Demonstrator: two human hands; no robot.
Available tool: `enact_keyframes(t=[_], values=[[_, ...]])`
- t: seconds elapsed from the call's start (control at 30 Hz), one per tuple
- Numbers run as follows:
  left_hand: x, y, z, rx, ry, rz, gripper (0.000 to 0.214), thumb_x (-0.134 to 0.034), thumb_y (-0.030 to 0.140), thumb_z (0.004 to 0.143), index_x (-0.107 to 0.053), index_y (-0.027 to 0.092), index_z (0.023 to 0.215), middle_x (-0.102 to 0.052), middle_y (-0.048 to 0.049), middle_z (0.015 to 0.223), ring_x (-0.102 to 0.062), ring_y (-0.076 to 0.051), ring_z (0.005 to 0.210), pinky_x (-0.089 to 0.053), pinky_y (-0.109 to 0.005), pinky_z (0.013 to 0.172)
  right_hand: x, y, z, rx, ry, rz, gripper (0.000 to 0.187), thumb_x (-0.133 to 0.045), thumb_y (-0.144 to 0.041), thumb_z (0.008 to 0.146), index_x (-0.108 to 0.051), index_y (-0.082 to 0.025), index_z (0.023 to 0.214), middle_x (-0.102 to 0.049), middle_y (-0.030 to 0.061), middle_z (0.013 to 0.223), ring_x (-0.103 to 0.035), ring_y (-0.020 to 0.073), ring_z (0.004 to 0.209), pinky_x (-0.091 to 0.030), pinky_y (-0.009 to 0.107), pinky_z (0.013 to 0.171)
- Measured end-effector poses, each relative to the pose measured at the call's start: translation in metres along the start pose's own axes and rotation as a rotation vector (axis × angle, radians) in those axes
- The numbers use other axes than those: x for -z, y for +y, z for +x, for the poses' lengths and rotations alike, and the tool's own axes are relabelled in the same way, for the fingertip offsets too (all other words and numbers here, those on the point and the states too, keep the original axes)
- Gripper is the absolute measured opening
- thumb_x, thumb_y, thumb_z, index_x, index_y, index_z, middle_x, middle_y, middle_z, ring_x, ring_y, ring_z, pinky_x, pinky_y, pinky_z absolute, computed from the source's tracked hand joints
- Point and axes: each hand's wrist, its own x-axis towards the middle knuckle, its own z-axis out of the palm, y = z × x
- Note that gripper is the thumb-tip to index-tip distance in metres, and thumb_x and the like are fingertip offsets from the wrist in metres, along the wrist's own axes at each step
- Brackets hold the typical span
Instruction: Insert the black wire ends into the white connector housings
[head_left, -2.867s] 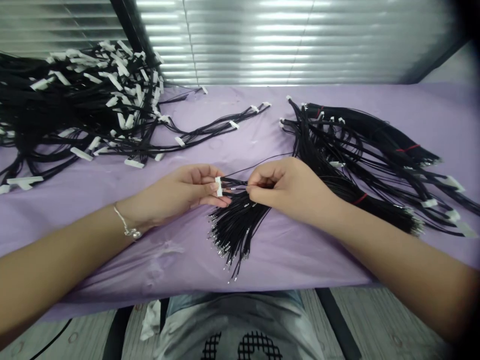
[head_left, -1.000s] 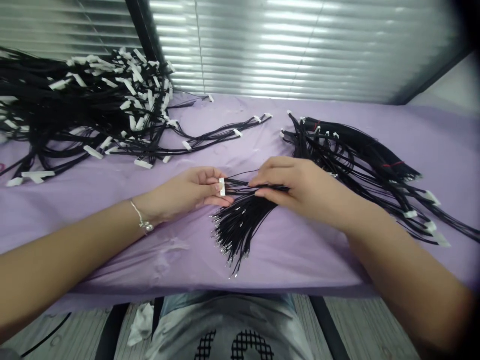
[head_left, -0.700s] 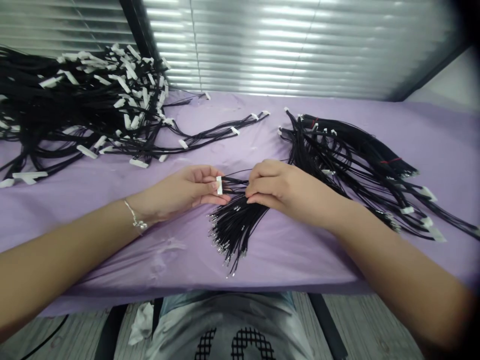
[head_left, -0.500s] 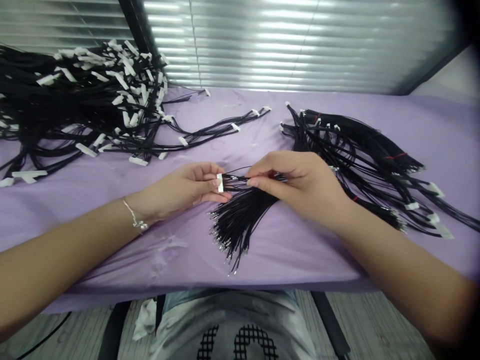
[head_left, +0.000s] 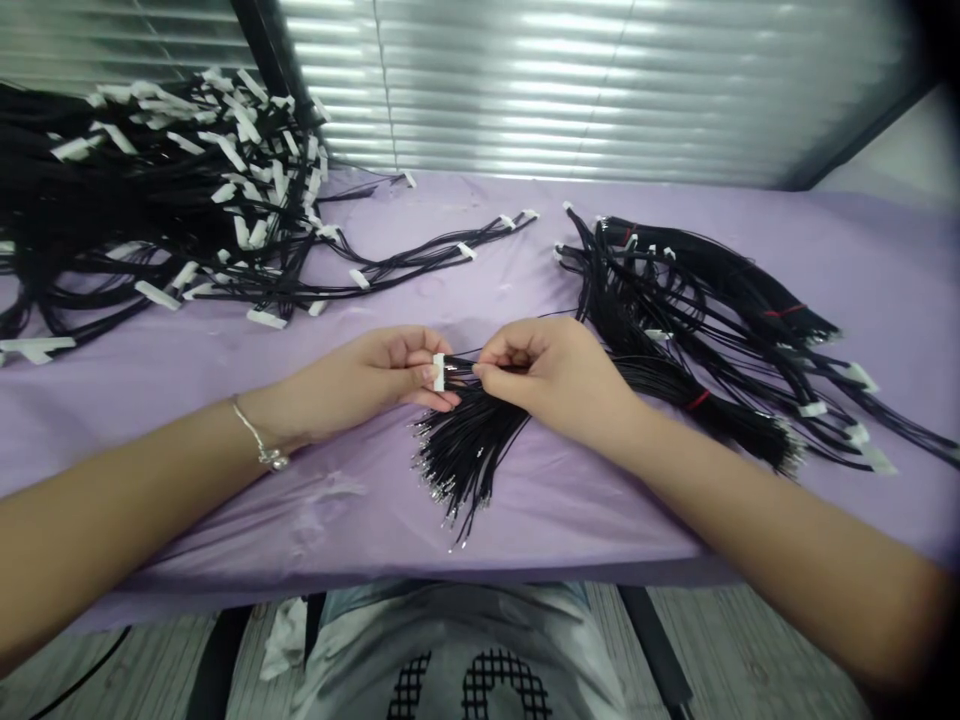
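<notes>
Between the thumb and fingers of my left hand (head_left: 397, 370) is a small white connector (head_left: 439, 372), held upright with black wires running out of its right side. My right hand (head_left: 547, 370) pinches a thin black wire (head_left: 466, 368) just right of the connector; the wire's tip is too small to make out. Under both hands lies a bundle of black wires (head_left: 480, 430), its metal-tipped ends fanned out toward the front. That bundle continues to the right beneath my right hand, where a red tie (head_left: 699, 400) binds it.
A large heap of black cables with white connectors (head_left: 247, 190) fills the back left of the purple-covered table (head_left: 300, 530). More connector cables (head_left: 720, 320) and another tied wire bundle (head_left: 735, 265) lie at the right. Window blinds (head_left: 525, 90) stand behind.
My right hand has moved left, closer to the connector, bringing the pinched wire with it. My left hand holds the connector almost in the same place. The view has shifted slightly.
</notes>
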Motion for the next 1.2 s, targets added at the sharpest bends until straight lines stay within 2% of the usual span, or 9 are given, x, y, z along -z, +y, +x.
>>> enact_keyframes(t=[0.2,0.37,0.5,0.8,1.0,1.13,1.2], values=[[-0.002,0.003,0.0,0.027,0.016,0.015,0.01,-0.057,0.016,0.086,-0.058,0.015,0.096,-0.067,0.0002,0.083,-0.069,-0.01,0.08,-0.053,-0.023,0.082,-0.004,0.001,0.001,0.012,0.032,-0.046,0.01,-0.06,-0.017,0.072,-0.068,-0.011,0.069,-0.06,-0.0009,0.058,-0.048,0.0058,0.052,-0.035,0.019,0.05],[-0.007,0.009,-0.001,0.036,0.043,0.025,0.004,-0.059,0.014,0.084,-0.06,0.015,0.087,-0.065,0.0013,0.076,-0.067,-0.009,0.076,-0.053,-0.02,0.078,-0.004,0.0,0.0,0.036,0.045,-0.097,0.01,-0.059,-0.016,0.071,-0.068,-0.011,0.069,-0.061,-0.0008,0.058,-0.048,0.0063,0.052,-0.035,0.02,0.052],[-0.01,0.011,-0.001,0.047,0.064,0.029,0.006,-0.063,0.011,0.08,-0.062,0.015,0.083,-0.065,0.0017,0.072,-0.066,-0.009,0.072,-0.053,-0.018,0.074,-0.006,0.001,0.0,0.04,0.032,-0.072,0.01,-0.059,-0.017,0.071,-0.067,-0.011,0.069,-0.061,-0.0004,0.058,-0.049,0.007,0.052,-0.035,0.021,0.053],[-0.008,0.008,-0.001,0.039,0.064,0.092,0.008,-0.063,0.01,0.079,-0.064,0.015,0.086,-0.068,0.0011,0.074,-0.067,-0.011,0.075,-0.053,-0.024,0.082,-0.009,0.005,0.001,0.113,0.013,-0.088,0.013,-0.057,-0.019,0.076,-0.065,-0.011,0.069,-0.06,-0.0008,0.059,-0.046,0.0066,0.053,-0.031,0.021,0.052],[-0.006,0.005,-0.001,0.041,0.045,0.073,0.009,-0.066,0.015,0.079,-0.064,0.016,0.088,-0.069,0.001,0.076,-0.068,-0.013,0.083,-0.053,-0.025,0.085,-0.011,0.004,0.003,0.172,-0.016,-0.187,0.017,-0.056,-0.016,0.08,-0.062,-0.012,0.064,-0.056,-0.0012,0.06,-0.045,0.007,0.057,-0.033,0.021,0.057],[-0.006,0.004,-0.001,0.027,0.071,0.012,0.008,-0.063,0.016,0.082,-0.063,0.015,0.09,-0.068,-0.0007,0.08,-0.068,-0.012,0.083,-0.053,-0.024,0.083,0.008,-0.002,0.0,0.345,-0.002,-0.34,0.012,-0.058,-0.018,0.082,-0.068,-0.013,0.084,-0.06,0.0064,0.086,-0.053,0.0133,0.078,-0.041,0.026,0.073],[-0.005,0.004,-0.001,0.034,0.098,-0.062,0.008,-0.06,0.016,0.084,-0.062,0.014,0.091,-0.068,-0.0016,0.083,-0.068,-0.012,0.081,-0.054,-0.023,0.081,0.02,-0.005,-0.002,0.431,-0.074,-0.362,0.016,-0.06,-0.018,0.082,-0.068,-0.014,0.094,-0.058,0.0084,0.096,-0.054,0.0152,0.088,-0.043,0.028,0.081]])
